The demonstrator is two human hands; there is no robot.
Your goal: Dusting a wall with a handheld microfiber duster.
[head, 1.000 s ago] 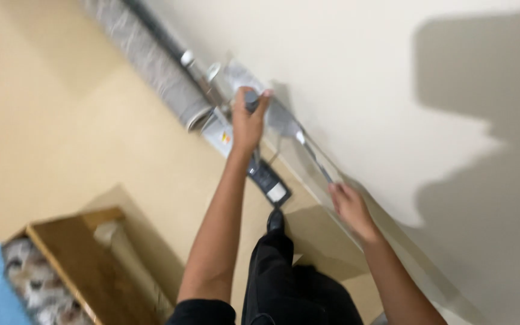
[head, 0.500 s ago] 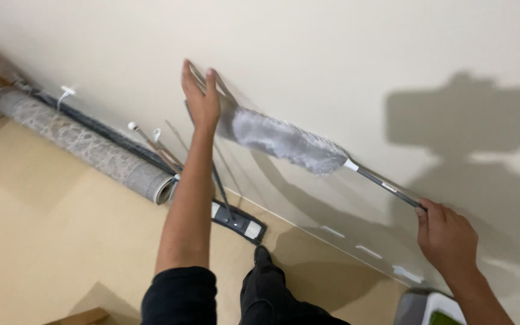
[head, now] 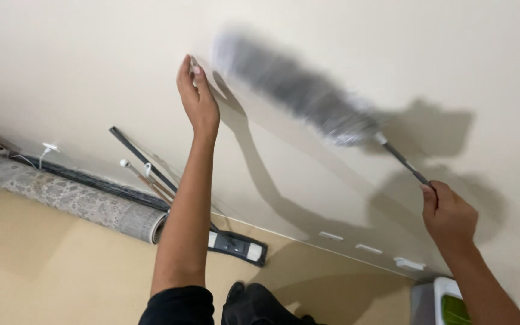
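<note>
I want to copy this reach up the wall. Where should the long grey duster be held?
Grip the duster at the bare lower end of its thin handle, from below, as the right hand does. The fluffy head is soft and points up along the wall.

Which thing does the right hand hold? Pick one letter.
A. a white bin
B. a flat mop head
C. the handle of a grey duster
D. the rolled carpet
C: the right hand grips the thin handle of the grey duster, whose fluffy head is up against the wall.
</note>
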